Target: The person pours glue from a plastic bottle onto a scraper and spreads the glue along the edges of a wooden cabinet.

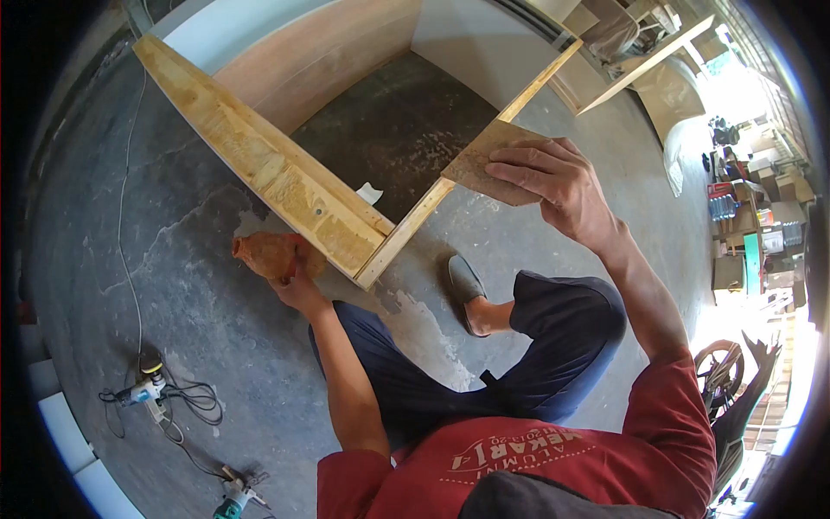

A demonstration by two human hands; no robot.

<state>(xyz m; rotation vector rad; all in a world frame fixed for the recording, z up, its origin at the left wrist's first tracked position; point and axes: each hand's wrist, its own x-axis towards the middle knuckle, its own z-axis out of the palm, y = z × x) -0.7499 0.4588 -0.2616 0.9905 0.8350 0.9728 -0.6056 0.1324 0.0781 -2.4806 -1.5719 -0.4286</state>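
My right hand (562, 183) pinches a thin flat brown board piece (481, 163), its lower edge touching or just over the narrow wooden rail (418, 214) of a cabinet-like frame. Low beside the frame's near corner, my left hand (303, 285) is wrapped round an orange-brown container (262, 253) with a narrow neck at its left end; its contents are hidden. The wide wooden side (272, 177) of the frame has yellowish, patchy smears along it. A scrap of white paper (369, 193) lies by its inner edge.
Pale panels (320, 60) form the frame's far sides. On the concrete floor at lower left lie a corded power tool (147, 391) and a teal power tool (235, 502). Cluttered shelves (761, 208) and a wheel (719, 368) are at the right.
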